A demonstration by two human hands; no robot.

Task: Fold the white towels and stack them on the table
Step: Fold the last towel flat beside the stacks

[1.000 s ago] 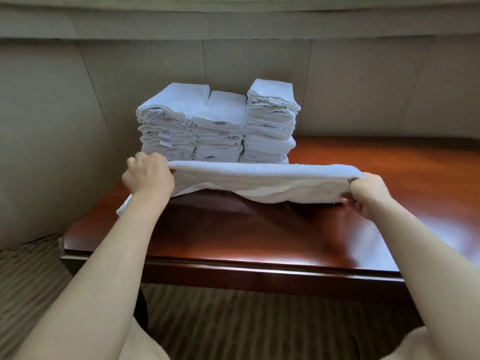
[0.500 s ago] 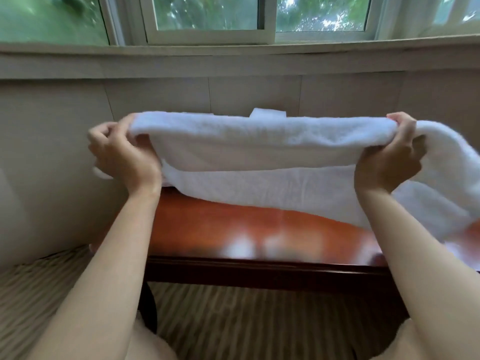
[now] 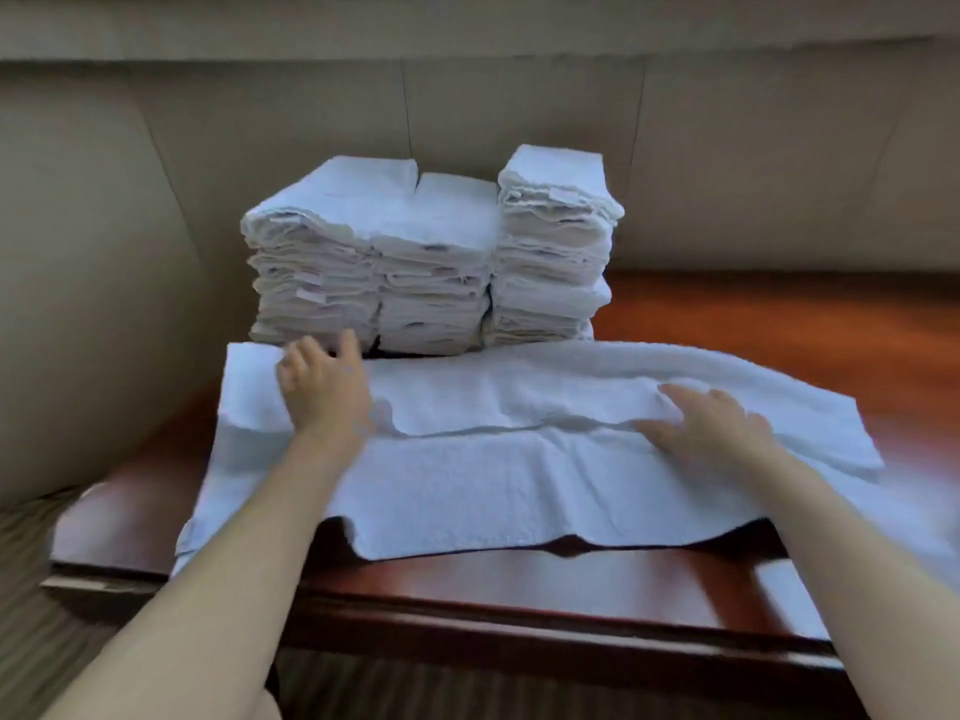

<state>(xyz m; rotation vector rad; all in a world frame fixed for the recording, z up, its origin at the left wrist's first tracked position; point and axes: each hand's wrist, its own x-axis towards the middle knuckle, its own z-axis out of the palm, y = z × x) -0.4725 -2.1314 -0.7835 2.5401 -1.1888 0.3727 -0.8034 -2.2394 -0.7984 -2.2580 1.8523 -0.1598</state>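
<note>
A white towel [image 3: 493, 485] lies spread across the dark red wooden table [image 3: 519, 589], its far part folded over toward me into a long band. My left hand [image 3: 324, 392] rests flat on the folded band near its left end, fingers straight. On the band's right part my right hand [image 3: 711, 428] presses down, fingers spread. Behind the towel stand three stacks of folded white towels [image 3: 431, 262], side by side against the wall; the right stack is tallest.
A beige panelled wall [image 3: 753, 174] rises right behind the stacks. Bare table surface [image 3: 831, 324] shows to the right of the stacks. Striped carpet [image 3: 31, 641] lies below the table's front edge and left corner.
Half a second ago both hands held the towel up in the air by its folded edge. Now the towel lies on the table and both hands have let go and lie flat on it.
</note>
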